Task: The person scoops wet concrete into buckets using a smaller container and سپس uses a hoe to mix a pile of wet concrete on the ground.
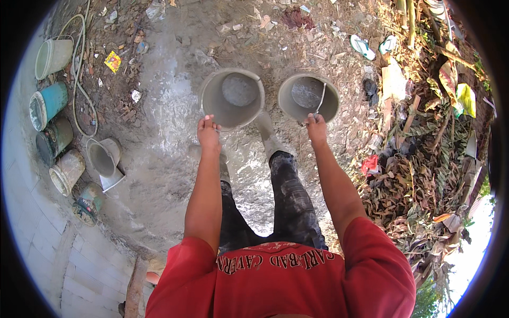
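Observation:
Two round grey buckets hang or stand side by side in front of me, their insides coated with what looks like dried cement. My left hand [209,132] is closed at the near left rim of the left bucket [250,110]; whether it grips the rim or a handle is hard to make out. With curled fingers, my right hand [316,129] holds the thin pale handle [322,96] of the right bucket [289,100]. A grey flat patch shows at the bottom of each bucket. Both arms reach forward, and my boots [269,135] are just behind the buckets.
Several dirty buckets [55,57] lie along a pale block wall [40,228] at left, near a hose [79,69]. Grey, wet-looking ground [159,180] runs between. At right are dry leaves [413,196], boards [393,82] and a pair of slippers [362,46].

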`<state>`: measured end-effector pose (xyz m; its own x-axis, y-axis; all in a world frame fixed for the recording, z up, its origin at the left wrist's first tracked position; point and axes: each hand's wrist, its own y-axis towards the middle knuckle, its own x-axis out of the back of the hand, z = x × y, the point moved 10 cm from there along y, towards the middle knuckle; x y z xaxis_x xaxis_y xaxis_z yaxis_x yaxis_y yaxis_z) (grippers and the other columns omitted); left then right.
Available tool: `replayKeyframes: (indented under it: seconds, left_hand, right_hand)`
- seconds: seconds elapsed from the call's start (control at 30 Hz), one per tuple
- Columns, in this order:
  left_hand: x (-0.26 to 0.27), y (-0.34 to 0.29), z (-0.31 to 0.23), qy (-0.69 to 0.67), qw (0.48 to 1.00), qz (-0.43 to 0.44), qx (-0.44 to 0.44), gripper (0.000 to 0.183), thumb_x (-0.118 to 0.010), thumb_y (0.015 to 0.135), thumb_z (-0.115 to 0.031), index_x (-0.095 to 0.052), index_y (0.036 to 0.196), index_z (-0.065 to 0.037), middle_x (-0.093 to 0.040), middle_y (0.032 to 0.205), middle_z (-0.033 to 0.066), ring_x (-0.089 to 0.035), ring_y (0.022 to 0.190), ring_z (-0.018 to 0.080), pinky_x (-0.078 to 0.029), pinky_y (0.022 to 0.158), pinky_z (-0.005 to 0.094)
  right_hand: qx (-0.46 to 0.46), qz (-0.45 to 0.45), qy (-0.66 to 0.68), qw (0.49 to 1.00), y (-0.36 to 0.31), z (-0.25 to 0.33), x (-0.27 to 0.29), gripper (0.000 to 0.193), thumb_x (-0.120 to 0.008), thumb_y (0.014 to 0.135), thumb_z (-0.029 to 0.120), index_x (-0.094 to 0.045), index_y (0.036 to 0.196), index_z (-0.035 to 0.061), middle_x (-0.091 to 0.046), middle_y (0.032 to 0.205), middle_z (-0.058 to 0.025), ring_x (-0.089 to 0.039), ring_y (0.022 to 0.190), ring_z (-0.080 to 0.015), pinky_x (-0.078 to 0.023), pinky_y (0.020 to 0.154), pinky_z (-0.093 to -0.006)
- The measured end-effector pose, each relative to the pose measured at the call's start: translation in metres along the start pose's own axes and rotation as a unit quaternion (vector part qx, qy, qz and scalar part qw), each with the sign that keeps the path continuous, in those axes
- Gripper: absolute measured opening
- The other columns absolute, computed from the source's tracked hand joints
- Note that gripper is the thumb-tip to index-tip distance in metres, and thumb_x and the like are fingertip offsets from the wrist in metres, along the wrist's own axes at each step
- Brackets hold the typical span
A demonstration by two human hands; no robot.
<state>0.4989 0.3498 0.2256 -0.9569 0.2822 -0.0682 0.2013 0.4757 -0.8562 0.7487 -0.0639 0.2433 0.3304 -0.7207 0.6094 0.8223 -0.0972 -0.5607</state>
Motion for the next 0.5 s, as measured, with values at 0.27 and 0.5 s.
replayKeyframes:
  seconds: [0.27,0.5]
  left_hand:
    - [-0.181,0.001,0.041,0.048,0.995,0.091,0.009,0.016,-0.050,0.106,-0.020,-0.054,0.120,-0.014,-0.051,0.074,-0.0010,-0.059,0.064,0.0128,-0.044,0.055,0.0257]
    - [-0.217,0.001,0.114,0.033,0.972,0.131,0.191,0.028,-0.061,0.098,-0.027,-0.050,0.120,-0.015,-0.055,0.121,0.0079,-0.058,0.103,0.0254,-0.051,0.095,0.0511]
  right_hand:
    - [0.054,-0.024,-0.484,0.873,0.062,-0.051,0.117,0.021,-0.064,0.088,0.039,-0.076,0.099,0.0255,-0.074,0.094,-0.0007,-0.071,0.082,-0.0276,-0.057,0.077,-0.0371]
    - [-0.339,-0.011,0.230,0.912,-0.007,-0.129,0.045,0.036,-0.044,0.101,0.011,-0.050,0.131,-0.0080,-0.061,0.121,-0.0212,-0.069,0.099,-0.0333,-0.064,0.073,-0.0292]
